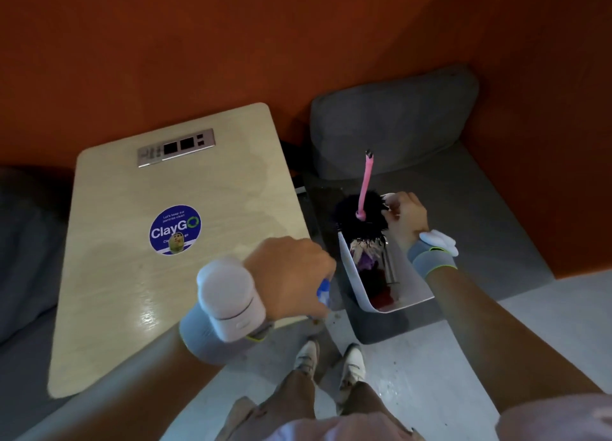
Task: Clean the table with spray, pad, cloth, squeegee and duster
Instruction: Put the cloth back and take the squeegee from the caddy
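- Table [159, 275] is a pale wood top with a blue round sticker [175, 229] and a metal socket panel [176, 147] near the far edge. There's some sheen on it, can't really tell if that's wet or just glare.
- Left hand [288, 271] hangs over the table's near right corner, curled round something blue [324, 291]. Probably the spray bottle, but it's mostly hidden so I can't say for sure.
- Right hand [405, 218] is at the far rim of the white caddy [397, 295] on the grey bench [463, 208] beside the table, fingers pinched narrow on the rim or on something just inside it, can't tell which.
- Duster [361, 213] stands head-down in the caddy, pink handle [366, 182] poking up.
- My guess: it's super light and the dark fluffy head is floppy, so grab the stiff pink handle down low near the head. It looks like smooth plastic, maybe a bit slippery.
- Other stuff deeper in the caddy is a dark jumble, can't make it out.
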{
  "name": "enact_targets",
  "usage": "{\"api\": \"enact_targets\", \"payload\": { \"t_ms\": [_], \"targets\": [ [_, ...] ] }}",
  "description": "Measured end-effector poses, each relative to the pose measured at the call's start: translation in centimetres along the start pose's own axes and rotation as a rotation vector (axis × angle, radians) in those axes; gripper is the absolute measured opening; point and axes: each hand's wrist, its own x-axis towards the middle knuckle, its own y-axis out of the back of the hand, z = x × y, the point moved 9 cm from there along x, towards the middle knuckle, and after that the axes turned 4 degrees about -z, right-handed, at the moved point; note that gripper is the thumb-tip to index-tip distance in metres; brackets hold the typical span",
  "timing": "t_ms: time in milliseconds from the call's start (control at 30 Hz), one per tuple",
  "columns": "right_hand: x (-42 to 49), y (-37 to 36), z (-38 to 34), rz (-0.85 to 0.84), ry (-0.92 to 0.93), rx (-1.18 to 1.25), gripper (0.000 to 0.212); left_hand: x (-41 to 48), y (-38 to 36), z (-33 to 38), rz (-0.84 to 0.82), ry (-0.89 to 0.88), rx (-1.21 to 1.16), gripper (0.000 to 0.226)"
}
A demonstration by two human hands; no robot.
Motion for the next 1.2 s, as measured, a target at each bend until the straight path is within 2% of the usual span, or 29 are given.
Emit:
{"api": "enact_targets", "payload": {
  "t_ms": [200,400,467,633,800,900,967,1067,1133,1200],
  "targets": [
    [-0.2,0.3,0.8,-0.003,-0.004,0.003,0.015,0.8,-1.8,-0.9,-0.034,-0.069,-0.052,0.02],
    [-0.7,0.5,0.8,0.009,-0.019,0.025,0.016,1.2,0.1,-1.3,0.014,-0.217,0.21,0.036],
    [-0.9,0.5,0.7,0.015,-0.02,0.04,0.018,1.4,0.5,-1.7,0.019,-0.23,0.263,0.035],
    [-1.4,0.1,1.3,0.015,-0.071,0.034,0.018,1.3,-0.6,-2.5,-0.071,-0.164,0.19,0.037],
    [-1.3,-0.4,2.2,-0.039,-0.149,-0.01,0.013,0.4,0.2,-1.2,-0.082,-0.077,0.248,0.047],
    [-1.4,0.1,2.5,-0.026,-0.196,-0.007,0.014,1.1,2.7,2.8,0.148,-0.17,0.104,0.052],
    [-1.9,1.0,2.4,0.017,-0.202,-0.002,0.014,3.0,2.7,4.6,0.245,-0.174,-0.087,0.045],
    [-3.2,2.9,2.4,0.093,-0.203,0.066,0.013,8.8,-0.9,5.0,0.17,0.009,-0.384,0.026],
    [-3.9,3.7,1.8,0.119,-0.183,0.081,0.016,12.5,-4.3,4.4,0.102,0.168,-0.477,0.019],
    [-4.8,5.2,0.7,0.159,-0.158,0.075,0.016,15.2,-7.1,4.9,0.052,0.263,-0.51,0.022]
  ]
}}
